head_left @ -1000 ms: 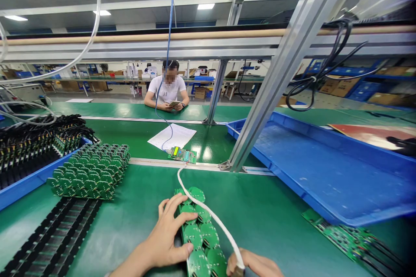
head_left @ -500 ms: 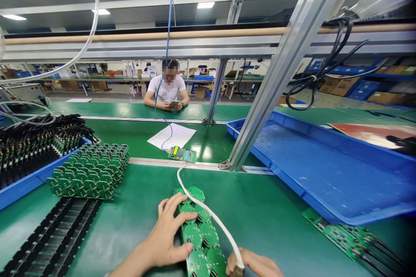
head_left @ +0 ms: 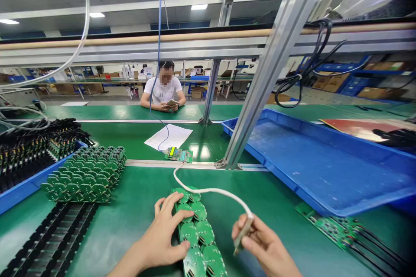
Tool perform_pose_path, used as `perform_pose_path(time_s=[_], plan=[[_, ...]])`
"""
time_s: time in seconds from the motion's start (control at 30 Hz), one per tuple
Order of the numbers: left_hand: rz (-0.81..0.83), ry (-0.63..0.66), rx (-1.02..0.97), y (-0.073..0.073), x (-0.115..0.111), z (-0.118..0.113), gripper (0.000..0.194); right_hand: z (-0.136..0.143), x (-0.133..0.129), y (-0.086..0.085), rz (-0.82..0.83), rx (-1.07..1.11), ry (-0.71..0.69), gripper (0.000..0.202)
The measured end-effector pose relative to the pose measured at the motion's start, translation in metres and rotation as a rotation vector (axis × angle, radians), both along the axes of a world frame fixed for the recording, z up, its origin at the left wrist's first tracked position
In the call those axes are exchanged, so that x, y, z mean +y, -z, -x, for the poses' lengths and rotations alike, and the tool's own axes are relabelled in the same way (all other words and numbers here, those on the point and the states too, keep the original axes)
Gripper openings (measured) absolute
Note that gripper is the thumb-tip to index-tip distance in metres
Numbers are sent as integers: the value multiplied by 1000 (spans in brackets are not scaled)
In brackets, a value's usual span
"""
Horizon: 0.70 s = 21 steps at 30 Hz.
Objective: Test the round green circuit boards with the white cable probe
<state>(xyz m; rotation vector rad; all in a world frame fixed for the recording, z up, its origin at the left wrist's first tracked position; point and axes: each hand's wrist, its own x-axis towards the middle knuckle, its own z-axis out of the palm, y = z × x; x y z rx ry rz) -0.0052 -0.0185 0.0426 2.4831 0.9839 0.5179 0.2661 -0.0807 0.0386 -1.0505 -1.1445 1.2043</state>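
My left hand [head_left: 167, 231] lies with fingers spread over a panel of round green circuit boards [head_left: 196, 236]. Its fingertips and thumb touch the panel's top and left side. Right of the panel, my right hand [head_left: 260, 242] is closed around a flat, greyish-brown test probe [head_left: 243, 236], tilted with its tip down and raised off the boards. From the probe a white cable [head_left: 214, 190] arches over the panel's far end to a small green circuit board with a yellow display [head_left: 179, 154].
At left, stacked round boards [head_left: 84, 175] stand on black racks [head_left: 53, 238], beside a blue tray of black-wired boards [head_left: 32, 190]. An empty blue tray [head_left: 325, 160] and wired green boards [head_left: 336, 227] lie right. A metal post [head_left: 260, 78] rises ahead; a person [head_left: 164, 88] sits opposite.
My right hand has lifted the probe up and away from the near right side of the panel, and the cable now arches higher. My left hand stays on the panel.
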Motion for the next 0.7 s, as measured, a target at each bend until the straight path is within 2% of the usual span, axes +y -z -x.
perform_pose_path(time_s=[0.07, 0.1, 0.2, 0.27, 0.4, 0.57, 0.7], plan=[[-5, 38, 85, -20, 2, -5, 66, -9, 14, 11, 98, 250, 121, 34], [-23, 96, 126, -31, 4, -9, 70, -14, 20, 17, 134, 352, 165, 35], [-48, 353, 239, -56, 16, -25, 76, -27, 34, 36, 218, 542, 248, 36], [-34, 496, 289, -65, 27, -39, 69, -32, 38, 45, 252, 592, 254, 33], [-59, 629, 455, -67, 47, -67, 30, -35, 37, 53, 294, 675, 240, 33], [-77, 648, 503, -61, 58, -88, 24, -37, 38, 57, 348, 713, 220, 37], [-24, 622, 474, -74, 60, -81, 15, -48, 41, 75, 369, 642, 178, 33]])
